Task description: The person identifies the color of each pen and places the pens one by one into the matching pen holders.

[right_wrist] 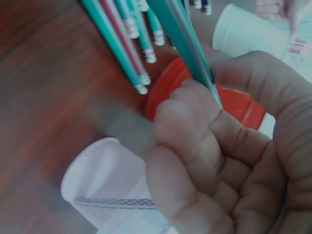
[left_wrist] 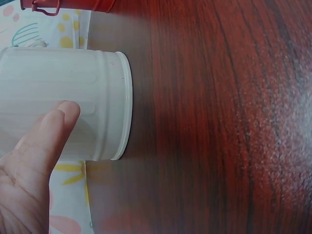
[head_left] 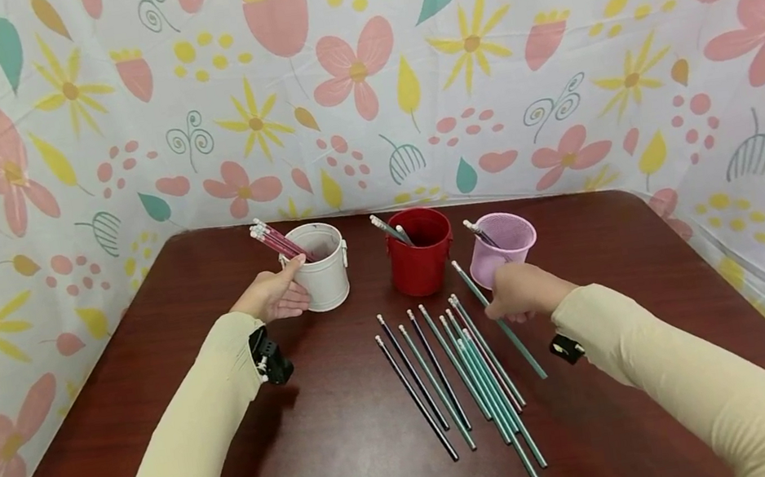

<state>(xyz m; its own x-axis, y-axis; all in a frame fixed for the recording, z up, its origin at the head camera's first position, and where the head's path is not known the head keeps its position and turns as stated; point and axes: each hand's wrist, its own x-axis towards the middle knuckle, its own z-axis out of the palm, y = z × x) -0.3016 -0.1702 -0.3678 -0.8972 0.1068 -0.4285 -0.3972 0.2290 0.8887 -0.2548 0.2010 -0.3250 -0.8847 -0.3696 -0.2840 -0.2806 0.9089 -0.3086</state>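
Observation:
My left hand rests against the side of a white bucket, its fingers straight and the thumb near the rim. Several dark pink pencils with white erasers lean in that bucket. A green pencil is pinched between the thumb and fingers of my right hand, tilted above the table. The right hand is just in front of a pink mesh cup, hiding part of its lower side. Inside the cup leans a dark pencil.
A red bucket holding a few greyish-green pencils stands between the white bucket and the cup. In front, several dark blue pencils, green pencils and dark pink ones lie on the brown table. A flowered cloth hangs behind.

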